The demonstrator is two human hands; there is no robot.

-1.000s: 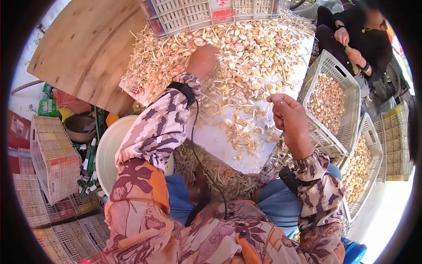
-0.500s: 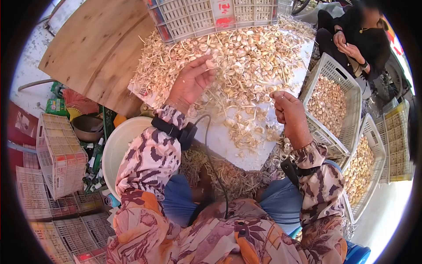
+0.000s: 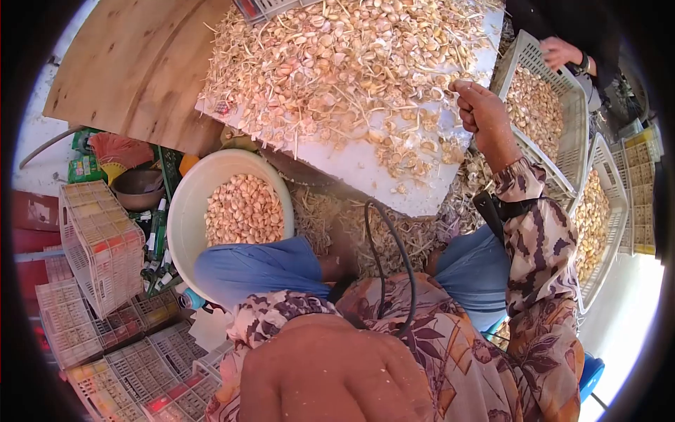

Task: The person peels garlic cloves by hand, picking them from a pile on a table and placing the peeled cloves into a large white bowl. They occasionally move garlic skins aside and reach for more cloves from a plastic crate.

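Observation:
Close to the camera at the bottom, my left hand (image 3: 334,373) shows its back; its fingers run out of the frame, so their pose is hidden. My right hand (image 3: 485,116) is raised over the right side of a white board (image 3: 415,197), thumb and fingers pinched together. Whatever is in that pinch is too small to make out. Beneath and beyond it spreads a pile of garlic cloves, loose skins and dry stems (image 3: 351,63). A pale round tub (image 3: 184,232) beside my left knee holds peach-coloured garlic cloves (image 3: 244,209).
Two plastic crates of cloves, a nearer one (image 3: 602,211) and a farther one (image 3: 538,105), stand on the right. Another person's hand (image 3: 559,53) is past them. A wooden board (image 3: 133,77) lies at the upper left, above stacked crates (image 3: 102,246) and green bottles (image 3: 156,232).
My left hand has left the pile with a clove and come up close to the camera. The view has tilted down, revealing the tub's cloves. My right hand stays pinched by the pile.

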